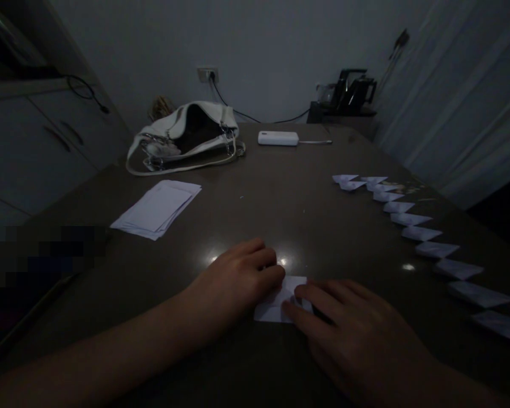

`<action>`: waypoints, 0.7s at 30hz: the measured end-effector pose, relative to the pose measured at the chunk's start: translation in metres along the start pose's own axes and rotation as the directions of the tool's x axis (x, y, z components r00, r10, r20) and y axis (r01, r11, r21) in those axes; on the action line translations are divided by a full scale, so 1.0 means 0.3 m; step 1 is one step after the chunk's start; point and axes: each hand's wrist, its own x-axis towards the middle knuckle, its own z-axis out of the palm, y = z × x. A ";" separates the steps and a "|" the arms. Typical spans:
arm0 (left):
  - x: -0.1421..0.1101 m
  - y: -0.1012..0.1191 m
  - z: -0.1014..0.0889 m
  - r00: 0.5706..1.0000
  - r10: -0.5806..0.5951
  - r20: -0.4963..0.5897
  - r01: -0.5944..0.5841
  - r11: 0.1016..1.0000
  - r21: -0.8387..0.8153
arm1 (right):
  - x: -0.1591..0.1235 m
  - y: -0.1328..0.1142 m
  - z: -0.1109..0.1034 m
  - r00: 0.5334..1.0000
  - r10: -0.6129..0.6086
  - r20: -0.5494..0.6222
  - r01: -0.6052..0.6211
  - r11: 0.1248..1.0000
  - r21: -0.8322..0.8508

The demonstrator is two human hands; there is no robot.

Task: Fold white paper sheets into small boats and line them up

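Observation:
A small piece of white folded paper (274, 313) lies on the dark table in front of me, with crease lines across it. My left hand (243, 279) is at its left and upper side, fingers curled down onto it. From the right, my right hand (355, 328) holds the paper's right part, with its thumb and forefinger bent close together on the sheet. Both hands cover part of the paper, so its full shape is hidden.
A stack of white paper sheets (155, 209) lies at the left. Several folded paper pieces (437, 249) form a curved row along the right. Farther back are a white handbag (204, 144) and a white power bank (278, 138) with a short cable. A black kettle (359, 93) stands beyond the table.

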 end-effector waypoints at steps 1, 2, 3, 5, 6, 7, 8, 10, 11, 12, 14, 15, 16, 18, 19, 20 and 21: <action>0.002 -0.002 -0.007 1.000 0.000 0.018 -0.001 1.000 0.020 | -0.001 0.001 0.001 1.000 0.000 0.005 0.000 1.000 0.002; 0.004 -0.006 -0.013 1.000 0.003 0.026 -0.004 0.999 0.037 | -0.002 0.001 0.001 1.000 0.002 0.006 -0.002 1.000 -0.001; 0.005 -0.011 -0.017 1.000 0.008 0.029 -0.010 0.999 0.051 | -0.004 0.002 0.002 1.000 0.003 0.005 -0.003 1.000 -0.005; 0.005 -0.021 -0.023 0.999 0.024 0.040 -0.028 0.996 0.081 | -0.008 0.004 0.005 1.000 0.001 0.004 -0.001 1.000 -0.012; 0.004 -0.026 -0.026 0.998 0.041 0.046 -0.045 0.995 0.091 | -0.010 0.005 0.007 1.000 0.000 0.007 0.001 1.000 -0.012; 0.003 -0.030 -0.029 0.997 0.059 0.050 -0.064 0.993 0.097 | -0.012 0.006 0.008 1.000 -0.002 0.008 0.002 1.000 -0.010; 0.002 -0.032 -0.033 0.996 0.071 0.059 -0.077 0.992 0.100 | -0.013 0.006 0.010 1.000 -0.001 0.015 0.001 1.000 -0.006; -0.002 -0.033 -0.041 0.994 0.081 0.078 -0.089 0.991 0.101 | -0.014 0.008 0.012 1.000 0.001 0.020 -0.001 1.000 0.001; -0.004 -0.032 -0.045 0.993 0.081 0.087 -0.089 0.991 0.098 | -0.014 0.008 0.012 1.000 0.000 0.024 -0.001 1.000 0.004; -0.006 -0.031 -0.049 0.992 0.078 0.097 -0.087 0.992 0.096 | -0.013 0.008 0.012 1.000 -0.003 0.027 0.003 1.000 0.008; -0.010 -0.026 -0.055 0.990 0.075 0.117 -0.086 0.992 0.092 | -0.012 0.009 0.012 1.000 -0.005 0.030 0.005 1.000 0.007; -0.012 -0.024 -0.057 0.990 0.072 0.125 -0.084 0.992 0.092 | -0.011 0.008 0.012 1.000 -0.004 0.027 0.004 1.000 0.004; -0.013 -0.021 -0.059 0.989 0.067 0.135 -0.080 0.992 0.093 | -0.010 0.008 0.012 1.000 -0.002 0.026 0.002 1.000 0.001; -0.017 -0.018 -0.064 0.987 0.055 0.153 -0.070 0.993 0.097 | -0.011 0.006 0.013 1.000 0.000 0.021 0.000 1.000 -0.005; -0.019 -0.019 -0.067 0.985 0.044 0.165 -0.061 0.993 0.098 | -0.011 0.005 0.014 1.000 0.001 0.023 -0.001 1.000 -0.006; -0.021 -0.020 -0.069 0.983 0.034 0.178 -0.052 0.994 0.094 | -0.012 0.004 0.015 1.000 0.000 0.025 0.000 1.000 -0.006; -0.024 -0.024 -0.071 0.981 0.027 0.191 -0.043 0.996 0.080 | -0.013 0.004 0.016 1.000 0.002 0.026 -0.002 1.000 -0.008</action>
